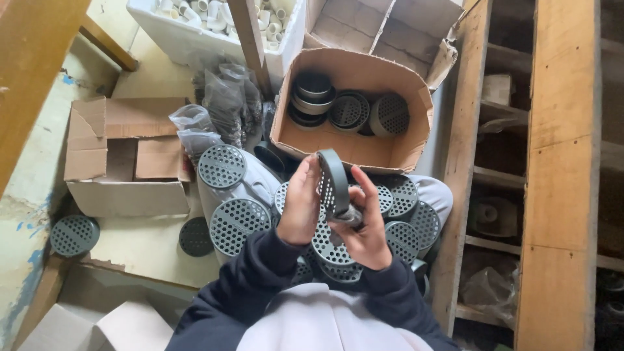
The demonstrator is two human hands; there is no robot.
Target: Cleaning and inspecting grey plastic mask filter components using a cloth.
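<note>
From left to right, loose grey perforated discs (234, 224) crowd the lap unboxed, both the left hand (300, 205) and right hand (366, 227) grip one grey ring (335, 182) upright, and the far cardboard box (351, 146) holds only a few.

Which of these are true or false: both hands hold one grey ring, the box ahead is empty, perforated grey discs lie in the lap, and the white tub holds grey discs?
1. Both hands hold one grey ring. True: the left hand and right hand grip the grey ring edge-on.
2. The cardboard box ahead is empty. False: it holds several round grey parts.
3. Perforated grey discs lie in the lap. True.
4. The white tub holds grey discs. False: it holds white pipe fittings.
</note>
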